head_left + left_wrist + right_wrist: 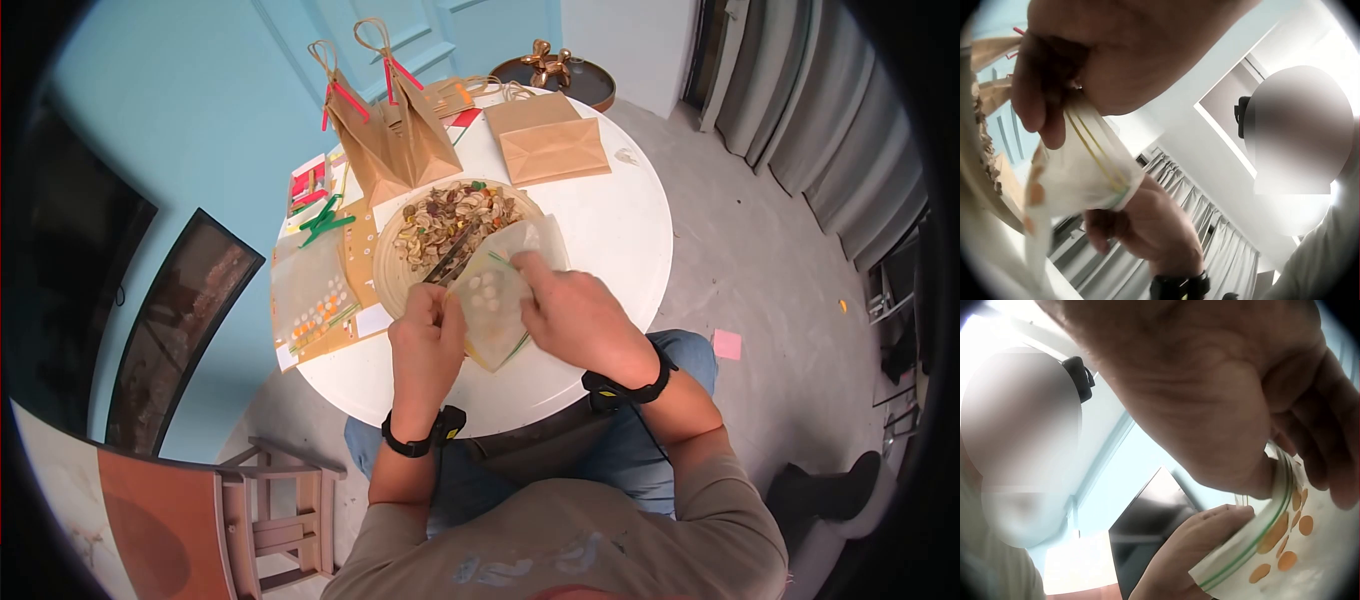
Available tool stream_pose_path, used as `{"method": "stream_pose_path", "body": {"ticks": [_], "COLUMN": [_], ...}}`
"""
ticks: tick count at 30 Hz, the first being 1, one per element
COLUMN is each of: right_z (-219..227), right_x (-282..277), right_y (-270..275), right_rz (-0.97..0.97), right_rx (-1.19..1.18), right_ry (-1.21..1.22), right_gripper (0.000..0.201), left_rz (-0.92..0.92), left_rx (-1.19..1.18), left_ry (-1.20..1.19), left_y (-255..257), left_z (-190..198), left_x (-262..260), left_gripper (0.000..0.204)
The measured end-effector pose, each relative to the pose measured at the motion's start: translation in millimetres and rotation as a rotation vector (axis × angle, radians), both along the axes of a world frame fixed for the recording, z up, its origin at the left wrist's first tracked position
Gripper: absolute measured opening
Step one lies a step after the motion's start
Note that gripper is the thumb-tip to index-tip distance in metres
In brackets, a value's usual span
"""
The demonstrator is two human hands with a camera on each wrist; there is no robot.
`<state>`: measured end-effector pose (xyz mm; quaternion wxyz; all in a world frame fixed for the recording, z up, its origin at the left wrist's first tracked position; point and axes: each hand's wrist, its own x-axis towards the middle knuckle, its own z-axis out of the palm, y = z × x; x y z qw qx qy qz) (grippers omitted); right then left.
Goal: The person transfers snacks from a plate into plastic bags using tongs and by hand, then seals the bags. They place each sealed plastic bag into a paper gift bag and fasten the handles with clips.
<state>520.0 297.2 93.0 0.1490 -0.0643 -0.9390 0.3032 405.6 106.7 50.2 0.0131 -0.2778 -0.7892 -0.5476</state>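
A translucent zip bag point(487, 305) with printed dots is held between both hands over the near edge of a round woven tray point(392, 268). My left hand point(428, 350) pinches one edge of the bag. At the opposite edge, my right hand point(585, 318) grips it, thumb and fingers along the green zip line. The right wrist view shows the bag point(1310, 565) with orange dots and its green-lined zip edge. Dried mixed pieces point(460, 215) cover the tray. Dark tongs point(452, 258) lie across the tray, their near end close to my left hand.
Two upright kraft paper bags point(395, 140) stand behind the tray, and another lies flat point(552, 145) at back right. To the left are a second dotted zip bag point(310, 285), green clips point(325, 220) and a box of red items point(308, 185). All sit on a round white table point(625, 240).
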Motion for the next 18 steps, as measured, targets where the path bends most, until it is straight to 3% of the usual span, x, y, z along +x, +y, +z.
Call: {"method": "stream_pose_path", "body": {"ticks": [1,3,4,8,9,11,13,15,16,17,18], "right_z": [4,17,25,28,27,27,28,31,31,32,33], "right_x": [2,10,17,27,27,24,22,20,19,18,18], "right_y": [0,0,-2,-5,-2,10,32,49,55,61,65], "right_rz": [0.002,-0.103,-0.132,-0.007,-0.075,-0.148,-0.349,-0.411,-0.453,-0.495,-0.518], "right_rx": [0.000,-0.025,-0.040,-0.026,0.055,0.137,0.302,0.302,0.309,0.316,0.317], "right_ry": [0.000,0.288,0.327,0.437,0.458,0.489,0.400,0.400,0.405,0.411,0.394], "right_gripper": [0.042,0.040,0.027,0.011,0.006,0.006,0.011,0.014,0.014,0.015,0.016], "left_rz": [0.002,0.020,0.022,-0.183,-0.243,-0.239,-0.238,-0.104,-0.078,-0.078,-0.080], "left_rx": [0.000,-0.160,-0.160,-0.219,-0.240,-0.164,-0.088,-0.164,-0.330,-0.332,-0.441], "left_ry": [0.000,0.248,0.249,-0.091,-0.217,-0.208,-0.207,0.117,0.055,0.058,0.315], "left_y": [-1,-4,-4,-3,-2,-1,-2,-1,1,6,10], "left_z": [-4,-11,-10,6,10,14,18,29,36,33,19], "left_x": [-2,-8,-8,0,1,-4,-11,-27,-37,-47,-60], "left_gripper": [0.013,0.015,0.015,0.017,0.018,0.019,0.020,0.024,0.032,0.032,0.035]}}
